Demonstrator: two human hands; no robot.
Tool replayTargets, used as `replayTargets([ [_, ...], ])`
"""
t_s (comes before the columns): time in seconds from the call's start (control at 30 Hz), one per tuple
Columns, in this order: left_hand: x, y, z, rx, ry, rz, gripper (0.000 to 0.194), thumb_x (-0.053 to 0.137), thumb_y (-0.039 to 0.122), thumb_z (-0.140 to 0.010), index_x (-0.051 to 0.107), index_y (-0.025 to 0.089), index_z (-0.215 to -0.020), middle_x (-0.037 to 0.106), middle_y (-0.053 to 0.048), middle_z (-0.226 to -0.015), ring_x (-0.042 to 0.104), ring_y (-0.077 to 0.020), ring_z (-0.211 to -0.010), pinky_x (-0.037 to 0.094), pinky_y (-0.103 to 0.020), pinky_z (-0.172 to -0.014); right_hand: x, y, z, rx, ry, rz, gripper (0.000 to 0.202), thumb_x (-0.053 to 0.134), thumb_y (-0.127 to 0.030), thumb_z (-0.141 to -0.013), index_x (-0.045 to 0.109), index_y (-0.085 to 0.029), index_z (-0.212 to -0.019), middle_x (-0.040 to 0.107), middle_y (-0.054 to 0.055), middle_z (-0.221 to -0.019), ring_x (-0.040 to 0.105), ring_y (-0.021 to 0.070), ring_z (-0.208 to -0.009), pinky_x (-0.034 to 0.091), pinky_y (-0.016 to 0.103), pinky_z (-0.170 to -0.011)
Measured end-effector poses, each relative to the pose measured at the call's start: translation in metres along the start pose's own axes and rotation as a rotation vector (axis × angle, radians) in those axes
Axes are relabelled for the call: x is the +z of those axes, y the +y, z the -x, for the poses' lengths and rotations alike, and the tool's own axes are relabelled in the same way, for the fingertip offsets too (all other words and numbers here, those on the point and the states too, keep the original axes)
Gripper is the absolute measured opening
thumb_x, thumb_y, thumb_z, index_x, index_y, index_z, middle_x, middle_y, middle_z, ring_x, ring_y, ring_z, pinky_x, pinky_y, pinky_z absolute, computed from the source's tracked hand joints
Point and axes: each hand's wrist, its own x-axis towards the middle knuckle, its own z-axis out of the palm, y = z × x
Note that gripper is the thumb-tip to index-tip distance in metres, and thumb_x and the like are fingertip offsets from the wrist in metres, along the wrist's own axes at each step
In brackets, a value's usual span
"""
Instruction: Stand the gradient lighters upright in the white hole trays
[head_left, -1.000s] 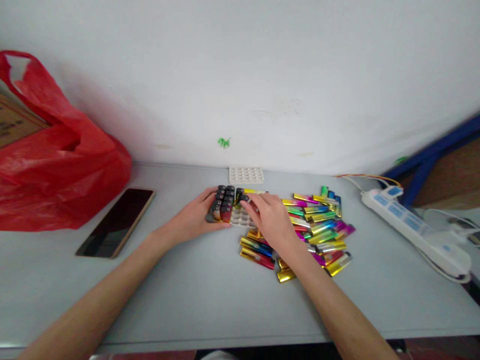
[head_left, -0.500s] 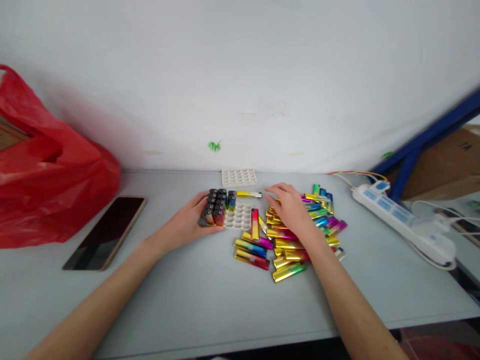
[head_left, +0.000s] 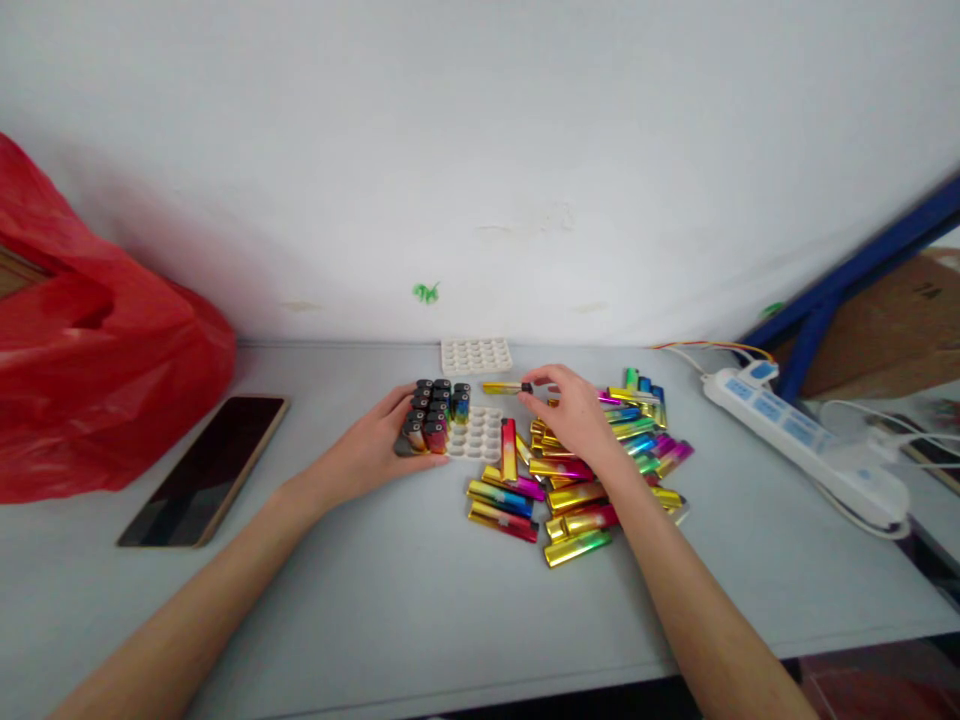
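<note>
The fingers [head_left: 541,371] of the right hand [head_left: 576,425] are pinched on the black-capped end of one gold lighter [head_left: 501,388], which we locate just beyond the right part of the lighter tray [head_left: 478,438]; we cannot tell whether it clears the surface. The left hand [head_left: 371,440] curls around the left end of the lighter tray, thumb on the near side, gripping it.

We list the surroundings in descending size. The white wall [head_left: 480,160] rises behind the lighter tray. The grey bench [head_left: 390,620] supports the lighter tray and extends to both sides of it. Well to the left of the tray we note a red plastic bag [head_left: 112,380]; well to the right, a blue frame [head_left: 808,340] with a cardboard box [head_left: 889,325] behind it. The white power strip [head_left: 814,455] lies right of the tray, and the dark-screened phone [head_left: 206,470] lies left of it. The white second tray [head_left: 476,356] sits behind the lighter tray, near the wall.

Right of the lighter tray we observe a pile of loose lighters [head_left: 577,548], metallic gold blending into other colours. Inside the tray, upright lighters [head_left: 436,415] fill the left part, black caps uppermost; the cells in its right part are bare.
</note>
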Motion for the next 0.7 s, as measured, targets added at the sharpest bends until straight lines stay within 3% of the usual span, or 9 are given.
replayTargets([
  [0.17,0.0,-0.001,0.0,-0.001,0.001,-0.019,0.082,0.076,0.074,-0.085,0.062,0.022,-0.146,0.057,-0.015,-0.16,0.064,-0.0387,-0.142,0.045,-0.047,-0.13,-0.003,-0.018,0.006,0.22,0.125,-0.7,0.031,0.08,-0.05,-0.091,0.07,-0.026,-0.107,0.081,0.004,-0.103,0.076,0.0227,-0.1,0.061,0.04,-0.095],
  [0.23,-0.001,0.0,0.0,0.004,-0.001,-0.016,0.082,0.076,0.074,-0.085,0.061,0.022,-0.147,0.057,-0.015,-0.159,0.065,-0.0386,-0.141,0.046,-0.047,-0.13,-0.003,-0.031,0.01,0.276,0.067,-0.929,0.036,0.079,-0.057,-0.091,0.064,-0.029,-0.11,0.078,-0.002,-0.089,0.074,0.0181,-0.081,0.062,0.036,-0.084],
  [0.3,-0.001,0.0,0.0,0.006,-0.007,-0.008,0.081,0.076,0.073,-0.086,0.061,0.023,-0.147,0.057,-0.015,-0.159,0.066,-0.0379,-0.139,0.046,-0.047,-0.129,-0.002,-0.042,0.016,0.276,-0.062,-1.025,0.038,0.075,-0.061,-0.094,0.059,-0.032,-0.111,0.07,-0.007,-0.075,0.063,0.0135,-0.059,0.059,0.031,-0.068],
  [0.43,0.0,-0.001,0.001,0.01,-0.001,0.011,0.079,0.075,0.073,-0.087,0.06,0.024,-0.147,0.057,-0.014,-0.159,0.064,-0.0369,-0.142,0.047,-0.046,-0.129,0.002,-0.052,0.025,0.255,-0.303,-0.86,0.036,0.062,-0.065,-0.101,0.057,-0.032,-0.115,0.046,-0.013,-0.059,0.034,0.0108,-0.043,0.036,0.023,-0.046],
  [0.5,0.0,-0.002,0.001,0.012,-0.001,0.011,0.079,0.076,0.072,-0.087,0.06,0.024,-0.147,0.058,-0.014,-0.158,0.063,-0.0368,-0.143,0.047,-0.046,-0.128,0.006,-0.053,0.028,0.212,-0.266,-0.64,0.035,0.059,-0.063,-0.104,0.061,-0.029,-0.113,0.041,-0.012,-0.06,0.032,0.0109,-0.047,0.028,0.023,-0.047],
  [0.57,0.0,-0.002,0.001,0.012,0.0,0.011,0.08,0.077,0.071,-0.087,0.06,0.023,-0.148,0.058,-0.015,-0.157,0.063,-0.0369,-0.142,0.048,-0.047,-0.128,0.012,-0.055,0.03,0.137,-0.154,-0.411,0.035,0.059,-0.059,-0.105,0.062,-0.025,-0.096,0.039,-0.01,-0.061,0.035,0.0111,-0.053,0.027,0.025,-0.052],
  [0.63,-0.001,-0.001,0.0,0.012,0.006,0.016,0.079,0.077,0.069,-0.086,0.061,0.022,-0.148,0.059,-0.015,-0.156,0.064,-0.0376,-0.141,0.048,-0.049,-0.127,0.016,-0.057,0.031,0.086,-0.058,-0.249,0.045,0.059,-0.056,-0.104,0.052,-0.023,-0.074,0.036,-0.008,-0.059,0.036,0.011,-0.057,0.026,0.027,-0.055],
  [0.7,-0.002,0.001,0.0,0.018,0.011,0.024,0.078,0.078,0.068,-0.086,0.061,0.022,-0.147,0.06,-0.016,-0.155,0.064,-0.0386,-0.141,0.049,-0.053,-0.126,0.02,-0.061,0.032,0.071,-0.008,-0.153,0.053,0.06,-0.055,-0.102,0.038,-0.024,-0.064,0.032,-0.008,-0.056,0.033,0.0107,-0.056,0.025,0.029,-0.056],
])
